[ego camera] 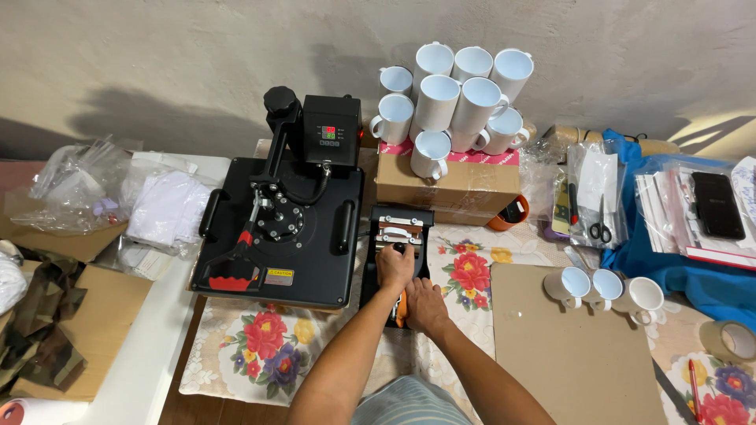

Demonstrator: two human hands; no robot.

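Floral cloth [268, 346] is covering the surface, and on it a big black flat heat press [279, 232] is sitting with its plate closed and its control box lit at the back. Just to its right, touching or nearly so, a small black mug press [400, 236] is standing, and both hands are working on it. A cardboard box [445, 185] behind the mug press is carrying a stack of white mugs [457, 98], while three more white mugs [605, 287] are lying on a brown board [567, 354] well to the right. The left hand [394, 266] is resting on top of the mug press, fingers curled around its black knob or handle end. The right hand [425, 305] is closing around the orange-gripped lever [401, 308] at the near end; how tightly it is gripping cannot be told. Whether a mug is sitting inside the clamp is hidden by the hands. To work the lever well, the person would likely be steadying the frame with the upper hand so that it is not sliding on the cloth, moving the lever smoothly, and keeping fingers off the heated band.
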